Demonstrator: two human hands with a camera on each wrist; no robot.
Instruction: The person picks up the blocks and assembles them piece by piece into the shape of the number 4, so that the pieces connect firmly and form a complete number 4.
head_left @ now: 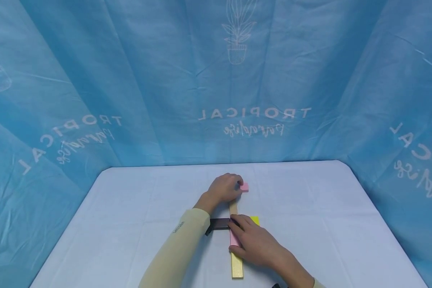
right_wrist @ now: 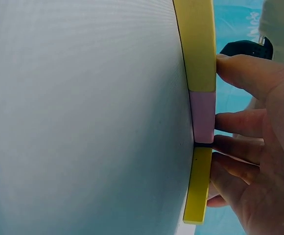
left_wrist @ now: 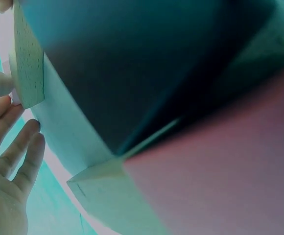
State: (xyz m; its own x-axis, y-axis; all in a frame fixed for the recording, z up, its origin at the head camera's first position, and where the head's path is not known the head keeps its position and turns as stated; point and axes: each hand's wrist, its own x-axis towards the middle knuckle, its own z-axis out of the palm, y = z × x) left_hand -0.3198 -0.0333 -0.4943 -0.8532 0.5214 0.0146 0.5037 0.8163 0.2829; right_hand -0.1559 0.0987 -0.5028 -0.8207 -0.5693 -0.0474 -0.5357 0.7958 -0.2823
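My left hand (head_left: 226, 188) is at the far end of a line of flat blocks. Its thumb and index finger pinch a small pink block (head_left: 245, 188). Just below that hand lies a pale wooden block (head_left: 233, 207), also seen in the left wrist view. My right hand (head_left: 257, 242) rests on the line with spread fingers. Its thumb touches a pale yellow block (right_wrist: 196, 44); other fingertips lie on a longer pink block (right_wrist: 203, 117) and near a bright yellow block (right_wrist: 198, 186). A dark brown block (head_left: 221, 224) sticks out left; the hand covers where these meet.
A white-covered table (head_left: 327, 224) lies under the blocks. Blue printed curtains (head_left: 187, 80) hang at the back and both sides. A dark wrist strap (head_left: 209, 228) shows beside the left sleeve (head_left: 180, 244), close to the brown block.
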